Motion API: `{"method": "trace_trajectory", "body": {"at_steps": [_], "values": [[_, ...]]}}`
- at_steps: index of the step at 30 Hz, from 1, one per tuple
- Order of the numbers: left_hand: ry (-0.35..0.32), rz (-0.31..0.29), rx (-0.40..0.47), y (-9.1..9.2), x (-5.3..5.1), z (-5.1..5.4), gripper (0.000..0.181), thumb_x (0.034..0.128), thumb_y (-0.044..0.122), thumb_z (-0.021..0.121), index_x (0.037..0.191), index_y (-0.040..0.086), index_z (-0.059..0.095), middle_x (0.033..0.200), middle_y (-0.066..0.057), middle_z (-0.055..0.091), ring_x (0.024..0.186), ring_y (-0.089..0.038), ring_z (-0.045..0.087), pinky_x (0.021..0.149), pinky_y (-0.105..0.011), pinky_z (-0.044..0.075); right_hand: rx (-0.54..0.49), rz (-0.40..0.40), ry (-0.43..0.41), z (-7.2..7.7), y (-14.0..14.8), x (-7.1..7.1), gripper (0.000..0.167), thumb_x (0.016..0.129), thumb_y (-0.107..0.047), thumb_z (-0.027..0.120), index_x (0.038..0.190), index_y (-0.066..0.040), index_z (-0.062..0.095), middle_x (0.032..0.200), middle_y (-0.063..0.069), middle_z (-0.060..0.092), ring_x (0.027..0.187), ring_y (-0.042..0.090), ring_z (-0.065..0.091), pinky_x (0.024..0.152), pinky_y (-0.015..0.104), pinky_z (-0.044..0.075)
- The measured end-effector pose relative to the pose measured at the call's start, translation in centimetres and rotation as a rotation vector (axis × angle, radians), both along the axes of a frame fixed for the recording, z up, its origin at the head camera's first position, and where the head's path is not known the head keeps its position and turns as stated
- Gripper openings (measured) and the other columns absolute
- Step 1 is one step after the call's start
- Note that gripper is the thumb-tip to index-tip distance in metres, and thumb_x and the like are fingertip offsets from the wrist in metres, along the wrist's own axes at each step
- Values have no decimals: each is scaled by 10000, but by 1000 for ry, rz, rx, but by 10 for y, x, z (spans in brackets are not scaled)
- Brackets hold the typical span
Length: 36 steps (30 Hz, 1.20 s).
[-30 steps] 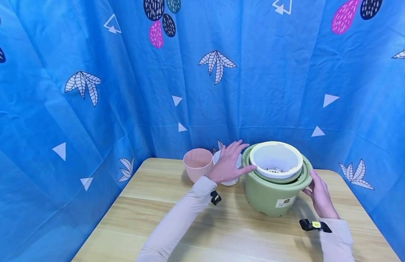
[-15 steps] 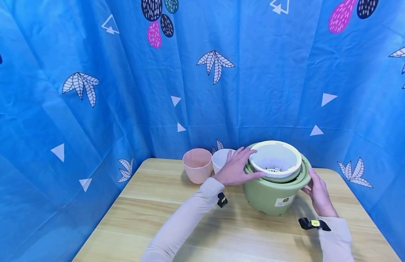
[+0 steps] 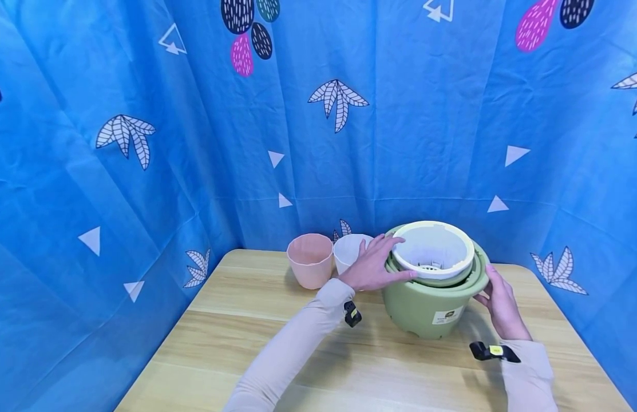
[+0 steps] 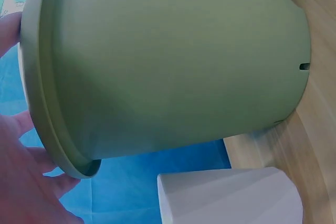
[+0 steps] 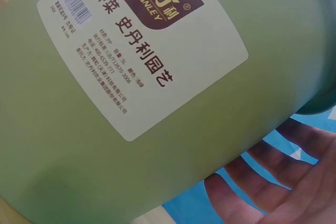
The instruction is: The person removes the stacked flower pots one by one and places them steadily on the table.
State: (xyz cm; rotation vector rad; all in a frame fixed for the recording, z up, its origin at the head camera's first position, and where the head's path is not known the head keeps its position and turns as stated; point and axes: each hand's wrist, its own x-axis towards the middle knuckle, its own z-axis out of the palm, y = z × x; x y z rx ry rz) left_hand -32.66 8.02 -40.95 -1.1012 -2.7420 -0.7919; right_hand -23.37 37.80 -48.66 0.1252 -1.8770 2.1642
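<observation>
A large green flowerpot (image 3: 421,309) stands on the table at the right, with a label on its side. Nested in it are a smaller green pot (image 3: 436,282) and, tilted on top, a white pot (image 3: 434,246) with a slotted bottom. My left hand (image 3: 372,269) reaches over the left side of the nest, fingers spread, thumb and index beside the white pot's rim; in the left wrist view its fingertips (image 4: 63,183) meet the green rim. My right hand (image 3: 503,306) grips the big pot's right rim, thumb above; its fingers (image 5: 265,179) lie under the rim against the side.
A pink pot (image 3: 310,263) and a white pot (image 3: 349,249) stand side by side at the back, the white one partly behind my left hand. A blue patterned curtain (image 3: 318,149) hangs round the wooden table (image 3: 246,326).
My left hand has moved right, from over the standing white pot to the rims of the nested pots, then stayed there. My right hand keeps its hold; the pots have stayed put.
</observation>
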Motion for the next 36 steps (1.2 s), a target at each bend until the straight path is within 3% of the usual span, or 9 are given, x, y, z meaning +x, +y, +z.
{"method": "trace_trajectory", "body": {"at_steps": [7,29,36], "values": [[-20,-8,-3,0,1,1,774,878,697,655,1501,288,449,1632,32,438,1607,-315,215,1245,-736,96,-24,0,9,0,-1,0,295,1132,-364,351,1215,-421,629,1116,-295,697,1026,-131,648,796,124,558],[-45,12,36,1,1,8,580,819,669,753,1204,270,580,1473,88,569,1549,-206,313,1246,-721,126,-13,2,-10,3,1,1,296,1133,-367,343,1236,-412,617,1127,-301,690,1033,-128,641,801,122,553],[-62,15,96,2,-1,9,537,811,607,804,1136,229,603,1273,97,590,1395,-153,427,1255,-692,146,-2,-12,-33,5,1,0,300,1134,-368,339,1219,-417,622,1112,-303,686,1028,-131,638,797,119,547]]}}
